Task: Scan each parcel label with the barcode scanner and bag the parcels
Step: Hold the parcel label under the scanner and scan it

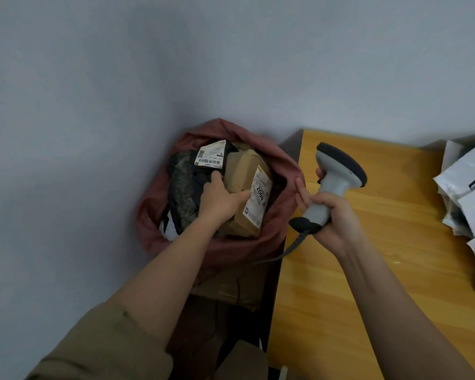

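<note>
A reddish-brown bag (283, 171) stands open on the floor left of the wooden table (368, 264). Inside lie a brown cardboard parcel (242, 171) with a white label reading 2004 and a dark parcel (181, 193) with a white barcode label. My left hand (220, 200) reaches into the bag and grips the cardboard parcel, thumb across its label side. My right hand (327, 212) holds a grey barcode scanner (337, 174) by its handle over the table's left edge, its dark head pointing up and away. The scanner's cable hangs down toward the bag.
Several white plastic mailer parcels (469, 193) are heaped at the table's right edge. A grey wall fills the background. A brown cardboard box (231, 289) sits on the floor below the bag, beside the table's dark side panel.
</note>
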`<act>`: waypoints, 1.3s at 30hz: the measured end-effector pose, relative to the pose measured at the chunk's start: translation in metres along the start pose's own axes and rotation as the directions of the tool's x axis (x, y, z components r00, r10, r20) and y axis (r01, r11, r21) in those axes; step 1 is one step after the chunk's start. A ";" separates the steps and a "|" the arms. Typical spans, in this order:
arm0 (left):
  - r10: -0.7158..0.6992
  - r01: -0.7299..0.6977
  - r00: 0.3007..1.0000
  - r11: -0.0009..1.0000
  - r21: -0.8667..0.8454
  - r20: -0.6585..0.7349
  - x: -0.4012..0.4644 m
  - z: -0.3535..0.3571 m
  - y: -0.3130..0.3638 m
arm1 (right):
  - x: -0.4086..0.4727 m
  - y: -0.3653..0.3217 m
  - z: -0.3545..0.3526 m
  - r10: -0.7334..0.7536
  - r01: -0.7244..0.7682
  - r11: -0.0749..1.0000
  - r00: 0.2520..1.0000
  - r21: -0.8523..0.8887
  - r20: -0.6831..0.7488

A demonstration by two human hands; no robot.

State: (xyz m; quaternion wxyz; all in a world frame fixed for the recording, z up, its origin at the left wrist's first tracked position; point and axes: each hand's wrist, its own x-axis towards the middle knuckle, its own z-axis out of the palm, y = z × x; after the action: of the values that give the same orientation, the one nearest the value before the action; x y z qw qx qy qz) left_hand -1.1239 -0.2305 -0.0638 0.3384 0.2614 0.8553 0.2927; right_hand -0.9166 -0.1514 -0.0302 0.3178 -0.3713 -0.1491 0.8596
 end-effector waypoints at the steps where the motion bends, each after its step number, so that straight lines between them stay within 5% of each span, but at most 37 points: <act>1: 0.009 -0.009 1.000 1.000 0.003 0.005 0.002 0.007 0.009 | -0.003 -0.002 -0.001 -0.008 0.009 0.999 1.000 -0.035 0.024; 5: -0.047 0.043 0.999 0.975 -0.219 -0.011 0.012 0.029 0.032 | -0.012 -0.010 -0.011 -0.026 0.031 0.998 0.996 -0.061 0.080; 9: -0.190 0.155 0.961 0.972 -0.177 -0.200 0.018 0.049 0.034 | -0.016 -0.016 -0.019 -0.007 0.008 1.000 0.993 -0.009 0.117; 13: -0.133 0.098 0.982 0.967 0.233 0.138 0.021 0.054 0.026 | -0.015 -0.016 -0.027 -0.011 0.013 1.000 0.996 -0.023 0.088; 17: -0.055 0.042 0.986 0.995 0.087 0.160 0.011 0.045 0.020 | -0.008 -0.014 -0.033 -0.006 0.006 1.000 0.999 0.008 -0.053; 22: -0.322 0.130 0.807 0.914 0.383 0.495 -0.009 0.027 0.024 | -0.009 -0.012 -0.029 0.047 -0.054 0.997 0.992 -0.061 -0.121; 24: -0.421 0.182 0.680 0.890 0.417 0.601 -0.018 0.023 0.022 | -0.014 -0.012 -0.026 0.042 -0.051 0.996 0.993 -0.073 -0.114; 26: -0.446 0.224 0.638 0.887 0.404 0.628 -0.026 0.019 0.021 | -0.021 -0.013 -0.022 0.050 -0.059 0.995 0.993 -0.084 -0.108; 32: -0.107 0.070 0.956 0.988 0.141 0.272 -0.024 0.022 0.027 | -0.062 -0.026 -0.021 0.161 -0.182 0.976 0.973 -0.119 -0.168; 35: 0.053 -0.067 0.991 0.992 0.112 0.125 -0.032 0.034 0.044 | -0.093 -0.036 -0.033 0.198 -0.211 0.976 0.963 -0.055 -0.182; 39: 0.160 -0.173 0.981 0.977 0.128 0.105 -0.056 0.060 0.075 | -0.134 -0.053 -0.057 0.312 -0.325 0.944 0.937 -0.063 -0.158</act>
State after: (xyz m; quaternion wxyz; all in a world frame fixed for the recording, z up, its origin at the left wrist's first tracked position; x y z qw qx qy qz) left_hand -1.0264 -0.1951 -0.0250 0.3340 0.3682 0.8314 0.2481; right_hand -0.7818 -0.1983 0.0307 0.1676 -0.4661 -0.1012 0.8628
